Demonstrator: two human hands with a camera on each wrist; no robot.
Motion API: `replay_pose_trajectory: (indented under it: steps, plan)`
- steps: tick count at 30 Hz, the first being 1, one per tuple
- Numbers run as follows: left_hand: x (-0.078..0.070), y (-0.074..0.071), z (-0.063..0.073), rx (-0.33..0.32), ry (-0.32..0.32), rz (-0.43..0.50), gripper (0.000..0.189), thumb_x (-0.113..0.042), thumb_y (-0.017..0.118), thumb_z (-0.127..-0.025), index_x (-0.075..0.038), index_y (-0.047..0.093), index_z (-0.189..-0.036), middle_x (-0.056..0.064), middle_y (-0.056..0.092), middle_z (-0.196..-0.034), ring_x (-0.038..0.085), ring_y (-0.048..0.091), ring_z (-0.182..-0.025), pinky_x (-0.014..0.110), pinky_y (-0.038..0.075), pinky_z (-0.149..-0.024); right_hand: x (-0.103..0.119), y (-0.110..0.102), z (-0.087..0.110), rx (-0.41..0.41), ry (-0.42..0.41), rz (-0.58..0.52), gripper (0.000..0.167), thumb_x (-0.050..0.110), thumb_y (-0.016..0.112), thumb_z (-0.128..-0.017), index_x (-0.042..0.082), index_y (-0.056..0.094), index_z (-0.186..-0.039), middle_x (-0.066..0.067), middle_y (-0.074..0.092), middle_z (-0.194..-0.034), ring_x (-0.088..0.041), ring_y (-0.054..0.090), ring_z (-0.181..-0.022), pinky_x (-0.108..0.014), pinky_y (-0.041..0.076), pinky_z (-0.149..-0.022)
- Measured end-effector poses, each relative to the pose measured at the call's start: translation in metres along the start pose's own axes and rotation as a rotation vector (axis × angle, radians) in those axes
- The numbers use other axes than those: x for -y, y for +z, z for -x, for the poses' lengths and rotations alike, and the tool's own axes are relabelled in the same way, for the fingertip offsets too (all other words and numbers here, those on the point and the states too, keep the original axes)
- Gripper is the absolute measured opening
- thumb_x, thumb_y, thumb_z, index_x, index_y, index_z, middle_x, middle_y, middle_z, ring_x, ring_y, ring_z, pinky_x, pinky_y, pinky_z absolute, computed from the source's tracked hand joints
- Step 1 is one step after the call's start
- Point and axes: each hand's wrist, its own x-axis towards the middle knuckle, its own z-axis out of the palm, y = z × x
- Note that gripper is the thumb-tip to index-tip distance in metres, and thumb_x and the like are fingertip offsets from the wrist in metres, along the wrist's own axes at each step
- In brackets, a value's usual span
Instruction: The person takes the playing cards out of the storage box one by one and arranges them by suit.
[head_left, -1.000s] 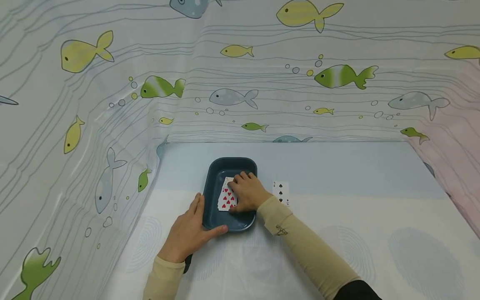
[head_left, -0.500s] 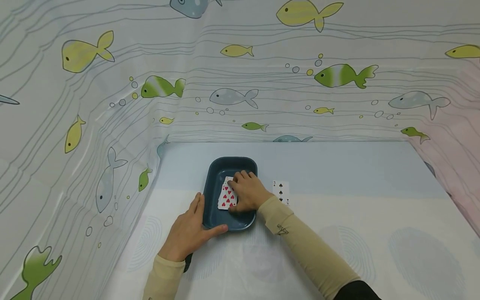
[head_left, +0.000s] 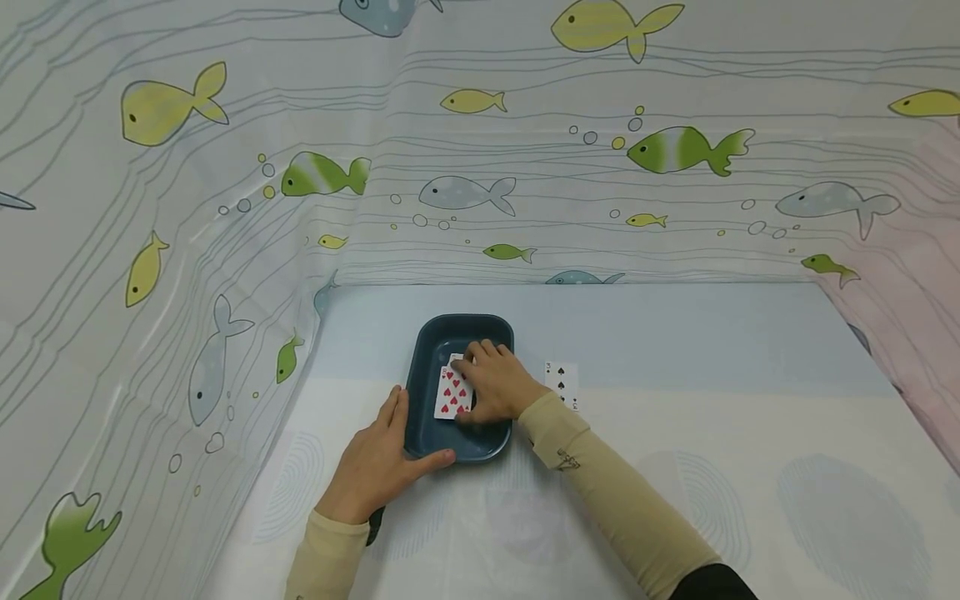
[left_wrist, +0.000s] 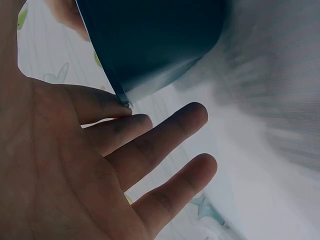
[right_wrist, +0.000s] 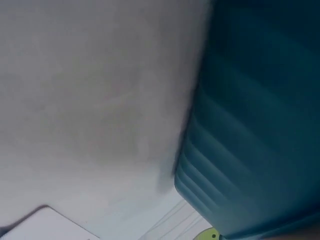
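A dark blue tray (head_left: 423, 333) with rounded corners holds playing cards (head_left: 452, 398). A card with red hearts lies uppermost, and another card's edge shows beyond it. My right hand (head_left: 498, 385) reaches in over the tray's right side, its thumb and curled fingers gripping the cards, whose right part it hides. At the near left corner, my left hand (head_left: 378, 462) rests against the tray with thumb and fingers spread. In the left wrist view its fairly straight fingers (left_wrist: 155, 150) stand beside the tray, one tip touching the rim. The right wrist view shows only the tray's outer wall (right_wrist: 240, 150).
A three of spades card (head_left: 561, 382) lies face up on the table to the right of the tray, partly behind the right sleeve (head_left: 600, 475). A pale cloth (head_left: 712, 400) covers the table. Fish-patterned curtain (head_left: 465, 142) rises behind and at both sides.
The uppermost heart card has slid slightly toward me, so the card beneath shows more at its far edge. My right hand has barely shifted; the left hand and tray stay put.
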Motion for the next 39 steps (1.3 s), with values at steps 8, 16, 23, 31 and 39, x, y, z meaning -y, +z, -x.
replay_pose_trajectory:
  steps: [8, 16, 23, 31, 39]
  plan:
    - [-0.001, -0.001, 0.001, -0.011, 0.002, -0.004, 0.121, -0.077, 0.067, -0.08, 0.008, 0.026, -0.156, 0.024, 0.024, -0.163, 0.044, 0.057, -0.125, 0.054, 0.048, -0.099, 0.001, -0.01, 0.005, -0.011, 0.002, -0.158, 0.088, 0.063, 0.075, -0.078, 0.019, 0.051, -0.15, -0.004, 0.048, -0.135, -0.018, 0.043, -0.115, -0.035, 0.047, -0.098]
    - [0.0, 0.0, 0.0, -0.012, 0.003, -0.005, 0.121, -0.077, 0.066, -0.08, 0.008, 0.026, -0.156, 0.024, 0.024, -0.163, 0.043, 0.057, -0.124, 0.054, 0.048, -0.1, 0.0, -0.021, 0.012, -0.076, -0.046, -0.215, 0.088, 0.06, 0.077, -0.078, 0.017, 0.051, -0.15, -0.006, 0.048, -0.134, -0.018, 0.045, -0.113, -0.034, 0.047, -0.098]
    - [0.0, 0.0, 0.0, -0.003, -0.006, 0.001, 0.121, -0.078, 0.066, -0.08, 0.007, 0.026, -0.156, 0.024, 0.024, -0.163, 0.044, 0.057, -0.124, 0.055, 0.048, -0.1, -0.003, -0.033, 0.019, -0.119, -0.042, -0.22, 0.087, 0.06, 0.078, -0.078, 0.018, 0.05, -0.15, -0.006, 0.048, -0.135, -0.019, 0.046, -0.117, -0.034, 0.047, -0.101]
    - [0.002, 0.002, 0.0, -0.006, 0.004, 0.001, 0.123, -0.079, 0.065, -0.079, 0.008, 0.025, -0.156, 0.025, 0.024, -0.163, 0.044, 0.058, -0.123, 0.054, 0.049, -0.099, -0.007, -0.047, 0.029, -0.197, -0.041, -0.244, 0.09, 0.057, 0.08, -0.078, 0.016, 0.048, -0.151, -0.008, 0.047, -0.135, -0.021, 0.046, -0.121, -0.036, 0.046, -0.103]
    - [0.001, 0.003, 0.0, -0.014, 0.008, 0.001, 0.121, -0.077, 0.067, -0.08, 0.009, 0.026, -0.156, 0.026, 0.025, -0.162, 0.044, 0.058, -0.122, 0.054, 0.049, -0.098, -0.014, -0.057, 0.039, -0.26, -0.04, -0.283, 0.089, 0.052, 0.082, -0.078, 0.013, 0.048, -0.151, -0.008, 0.048, -0.133, -0.02, 0.044, -0.119, -0.036, 0.047, -0.101]
